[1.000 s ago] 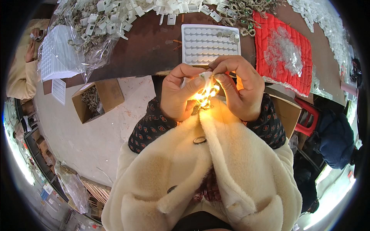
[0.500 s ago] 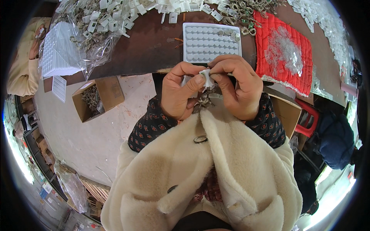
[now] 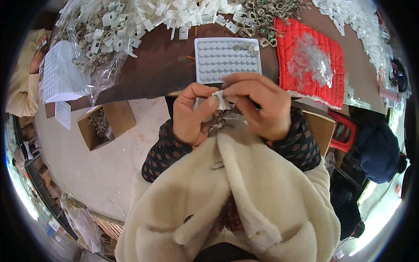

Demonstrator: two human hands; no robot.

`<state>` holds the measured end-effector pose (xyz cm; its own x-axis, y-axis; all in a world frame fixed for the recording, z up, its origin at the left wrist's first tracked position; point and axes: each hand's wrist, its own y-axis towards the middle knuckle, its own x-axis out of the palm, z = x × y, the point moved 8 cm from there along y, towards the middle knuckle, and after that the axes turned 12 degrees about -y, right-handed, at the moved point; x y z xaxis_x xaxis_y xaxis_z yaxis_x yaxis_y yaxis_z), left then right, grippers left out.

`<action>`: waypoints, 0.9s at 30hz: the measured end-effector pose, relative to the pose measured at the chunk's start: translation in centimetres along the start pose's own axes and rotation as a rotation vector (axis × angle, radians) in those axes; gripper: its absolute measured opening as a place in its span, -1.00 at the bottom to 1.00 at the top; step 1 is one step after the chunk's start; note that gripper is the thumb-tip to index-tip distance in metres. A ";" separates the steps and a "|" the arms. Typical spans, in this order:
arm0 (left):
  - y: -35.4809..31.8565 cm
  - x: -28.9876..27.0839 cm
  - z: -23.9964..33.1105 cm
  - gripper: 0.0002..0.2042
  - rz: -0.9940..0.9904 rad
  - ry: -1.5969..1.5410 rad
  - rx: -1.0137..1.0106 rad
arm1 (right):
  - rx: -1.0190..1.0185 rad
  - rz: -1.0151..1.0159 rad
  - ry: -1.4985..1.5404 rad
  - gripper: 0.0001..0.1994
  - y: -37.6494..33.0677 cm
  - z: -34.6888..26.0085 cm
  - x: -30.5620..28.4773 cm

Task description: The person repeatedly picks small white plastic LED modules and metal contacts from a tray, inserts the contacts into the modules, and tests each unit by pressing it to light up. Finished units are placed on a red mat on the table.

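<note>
My left hand (image 3: 192, 114) and my right hand (image 3: 257, 105) meet close in front of my chest, just below the edge of the brown table (image 3: 161, 70). Together their fingertips pinch a small white plastic piece (image 3: 221, 100). A small metal part (image 3: 217, 123) dangles under it, against my left palm. Just beyond my hands on the table lies a white tray (image 3: 227, 60) with rows of round pockets, a few small parts sitting in its far right corner.
Heaps of white plastic pieces (image 3: 174, 11) and metal parts (image 3: 262, 15) lie at the table's far side. A red quilted cloth (image 3: 312, 61) with clear bits is at right. An open cardboard box (image 3: 102, 124) stands on the floor. Another person (image 3: 22, 83) sits at far left.
A bright orange glow between my fingertips one second ago is gone. My hands have stayed together in front of my chest, still working the small white piece.
</note>
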<state>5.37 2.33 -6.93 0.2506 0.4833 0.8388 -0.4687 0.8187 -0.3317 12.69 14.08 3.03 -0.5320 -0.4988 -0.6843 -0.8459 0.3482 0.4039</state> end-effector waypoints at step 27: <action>0.6 -0.8 -0.2 -0.90 -0.139 -0.150 -0.101 | 0.390 0.156 -0.611 -0.81 5.8 14.2 -3.4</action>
<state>5.07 2.48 -7.84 0.1742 0.3183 0.9319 -0.3497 0.9046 -0.2436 10.17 29.10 -0.94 -0.4333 0.0709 -0.8985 -0.6268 0.6926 0.3569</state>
